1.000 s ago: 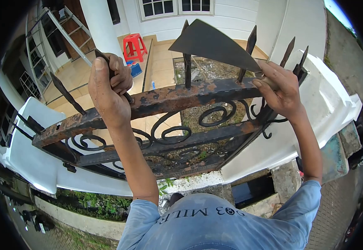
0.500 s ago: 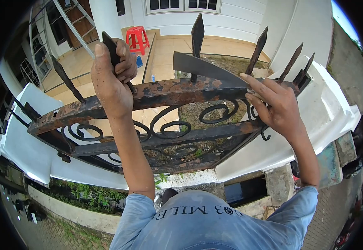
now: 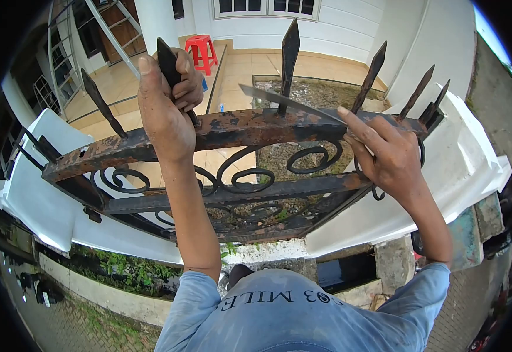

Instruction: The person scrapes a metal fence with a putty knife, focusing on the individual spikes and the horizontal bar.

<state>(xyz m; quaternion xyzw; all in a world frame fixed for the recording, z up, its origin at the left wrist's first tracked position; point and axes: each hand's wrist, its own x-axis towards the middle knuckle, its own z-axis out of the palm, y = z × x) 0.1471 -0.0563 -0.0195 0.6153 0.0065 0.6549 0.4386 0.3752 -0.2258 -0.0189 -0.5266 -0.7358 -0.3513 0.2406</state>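
Observation:
My left hand (image 3: 171, 105) is wrapped round a black spear-tipped spike (image 3: 167, 61) of the iron gate, its thumb pointing up. In my right hand (image 3: 385, 149) is the handle end of a flat grey blade (image 3: 294, 105), which points left across the gate's top rail (image 3: 238, 126). The blade appears nearly edge-on, its tip in front of the middle spike (image 3: 290, 56). Patches of rust and flaking black paint cover the rail. Black scrolls (image 3: 250, 176) curl below it.
White pillars stand at the left (image 3: 33, 193) and right (image 3: 461, 170) of the gate. Behind it are a red stool (image 3: 201, 54), a metal ladder (image 3: 115, 32) and a tiled porch. A drain (image 3: 344, 271) and plants (image 3: 121, 270) lie below.
The blade has turned from showing its broad face to nearly edge-on and lies lower at its tip. My left hand still grips the spike. The whole view has shifted slightly.

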